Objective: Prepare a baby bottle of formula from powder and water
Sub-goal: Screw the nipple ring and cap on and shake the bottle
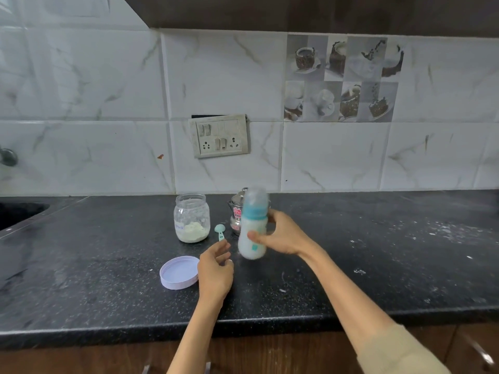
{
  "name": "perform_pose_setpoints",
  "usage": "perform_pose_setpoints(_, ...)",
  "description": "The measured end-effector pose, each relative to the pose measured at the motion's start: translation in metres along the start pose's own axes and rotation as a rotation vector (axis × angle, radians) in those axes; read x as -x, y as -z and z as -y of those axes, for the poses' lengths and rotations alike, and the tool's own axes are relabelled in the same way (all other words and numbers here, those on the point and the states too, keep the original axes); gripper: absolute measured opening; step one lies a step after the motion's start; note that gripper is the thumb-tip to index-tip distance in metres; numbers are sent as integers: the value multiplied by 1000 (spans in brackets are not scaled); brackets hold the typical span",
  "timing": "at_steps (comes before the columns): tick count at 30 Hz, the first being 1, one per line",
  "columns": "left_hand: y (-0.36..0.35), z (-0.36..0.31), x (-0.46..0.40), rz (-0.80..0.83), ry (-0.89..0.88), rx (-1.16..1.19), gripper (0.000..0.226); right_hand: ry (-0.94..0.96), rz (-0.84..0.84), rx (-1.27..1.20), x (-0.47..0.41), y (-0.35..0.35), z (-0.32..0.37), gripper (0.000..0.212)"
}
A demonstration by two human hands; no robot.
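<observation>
My right hand (280, 234) grips a baby bottle (252, 225) with a teal collar and a clear cap, holding it upright just above the black counter (351, 252). The bottle looks blurred and holds white liquid. My left hand (216, 268) hovers low over the counter to the bottle's left, fingers loosely curled and holding nothing. An open glass jar (192, 217) with pale powder at its bottom stands behind it. A small teal scoop (219, 231) lies on the counter between the jar and the bottle.
The jar's lilac lid (179, 272) lies upturned beside my left hand. A small steel pot (236, 211) stands behind the bottle. Powder specks dust the counter at the right. A sink (16, 211) sits far left. A switchboard (220, 135) is on the tiled wall.
</observation>
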State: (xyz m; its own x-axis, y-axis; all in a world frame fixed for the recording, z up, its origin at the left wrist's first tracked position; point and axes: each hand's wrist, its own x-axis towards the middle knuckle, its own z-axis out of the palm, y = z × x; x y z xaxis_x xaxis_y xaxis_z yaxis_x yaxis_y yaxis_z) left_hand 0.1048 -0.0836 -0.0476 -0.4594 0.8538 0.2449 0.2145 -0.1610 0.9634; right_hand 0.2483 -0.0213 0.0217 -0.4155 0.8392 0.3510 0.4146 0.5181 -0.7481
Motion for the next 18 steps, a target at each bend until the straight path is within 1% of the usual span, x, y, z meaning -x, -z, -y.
perform_pose_setpoints(1,0,1,-1,0,-1,4,52,-10,-52,-46,1,2,2,55)
perform_pose_setpoints(2,0,2,-1,-3,-1,7,52,3,-69,-50,-1,3,1,56)
perform_pose_setpoints(4,-1,1,-1,-4,1,3,52,14,7,42,0,4,3,55)
perform_pose_setpoints(5,-1,0,-1,-2,3,0,51,11,5,38,1,5,2,55)
perform_pose_setpoints(7,0,2,-1,-4,1,9,51,-5,-86,-37,2,6,0,54)
perform_pose_setpoints(8,0,2,0,-9,-1,17,51,-3,-73,-22,2,6,-2,54)
perform_pose_setpoints(10,-1,0,1,-12,2,19,50,5,8,79,2,3,-5,55)
perform_pose_setpoints(13,0,1,1,-6,1,20,50,-8,-95,-28,3,2,-6,55)
perform_pose_setpoints(16,0,-1,1,-5,4,13,51,17,0,56,3,-1,-5,55)
perform_pose_setpoints(18,0,0,1,-2,3,20,51,2,-96,-27,3,0,-4,56)
